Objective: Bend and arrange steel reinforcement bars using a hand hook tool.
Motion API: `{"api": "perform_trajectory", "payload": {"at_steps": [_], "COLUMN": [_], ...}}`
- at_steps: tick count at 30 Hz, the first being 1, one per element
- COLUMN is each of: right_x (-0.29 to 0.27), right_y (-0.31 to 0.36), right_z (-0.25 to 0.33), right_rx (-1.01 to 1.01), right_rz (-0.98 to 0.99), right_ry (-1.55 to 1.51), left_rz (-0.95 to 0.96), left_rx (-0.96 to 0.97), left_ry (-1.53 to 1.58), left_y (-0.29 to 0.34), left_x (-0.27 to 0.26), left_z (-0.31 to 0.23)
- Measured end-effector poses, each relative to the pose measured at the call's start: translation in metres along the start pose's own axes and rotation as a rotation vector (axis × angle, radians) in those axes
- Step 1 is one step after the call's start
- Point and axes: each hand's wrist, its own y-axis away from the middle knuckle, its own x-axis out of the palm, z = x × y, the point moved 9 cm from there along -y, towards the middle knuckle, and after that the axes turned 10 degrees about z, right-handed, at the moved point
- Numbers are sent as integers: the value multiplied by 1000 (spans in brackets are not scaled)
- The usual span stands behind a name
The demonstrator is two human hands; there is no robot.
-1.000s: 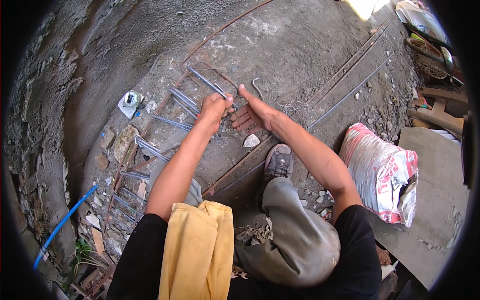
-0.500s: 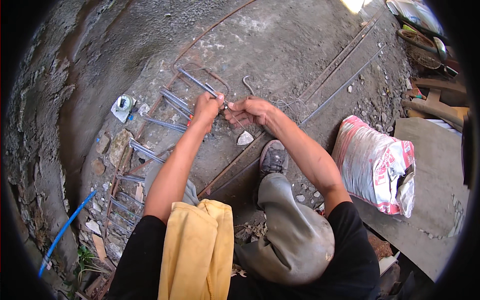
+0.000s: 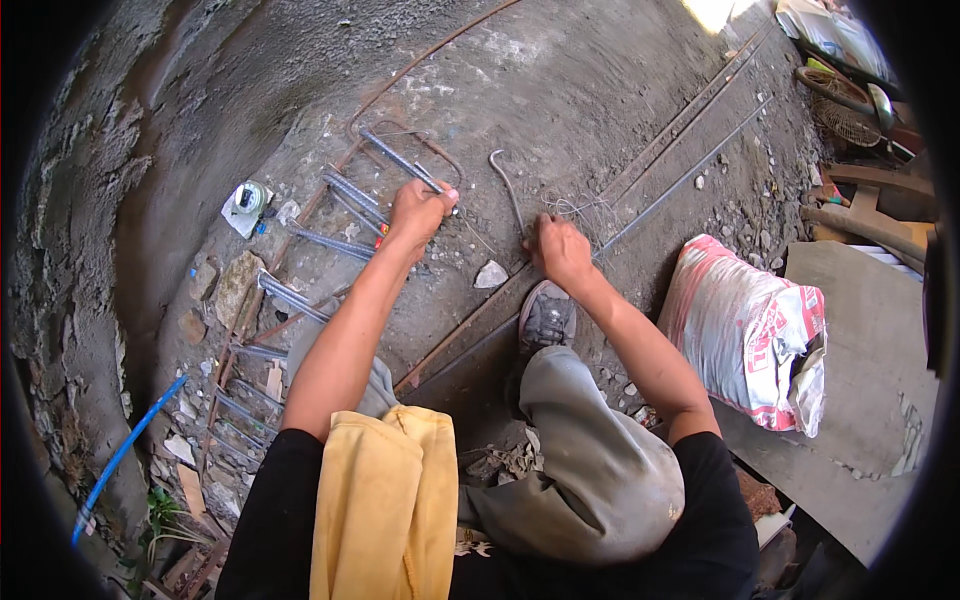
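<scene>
My left hand [image 3: 417,214] is closed around the lower end of a ribbed steel rebar [image 3: 395,153], part of a bent rebar frame. From beside its fingertips a thin tie wire [image 3: 476,232] trails down over the ground. My right hand [image 3: 560,250] has its fingers closed at the near end of a hooked metal rod [image 3: 508,185], whose curved tip points away from me. Its fingertips are partly hidden. A tangle of thin wire [image 3: 585,207] lies just beyond that hand. Several more rebar pieces [image 3: 335,243] stick out left of my left hand.
A rough wall [image 3: 130,200] rises on the left. A tape measure [image 3: 249,200] sits near the rebar. Long bars [image 3: 690,170] stretch away at the right. A white and red sack [image 3: 735,335] stands beside a grey board [image 3: 860,350]. A stone [image 3: 490,275] lies before my shoe [image 3: 548,315].
My right hand has left the spot beside my left hand, moved right and nearer, and closed at the hooked rod. The left hand keeps its grip on the rebar.
</scene>
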Motion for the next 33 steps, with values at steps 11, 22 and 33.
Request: {"api": "perform_trajectory", "payload": {"at_steps": [11,22,33], "right_x": [-33,-92,-87], "right_y": [60,99,96], "right_z": [-33,35,37], "right_rx": [236,-129,-98], "right_rz": [-84,-149,-45], "right_ry": [-451,-332,-168], "left_rz": [-25,4,-30], "left_rx": [5,-4,21], "left_ry": [-133,-91,-174], "left_y": [-1,-8,-8], "left_x": [-3,-5,-6], "left_z": [1,8,8]}}
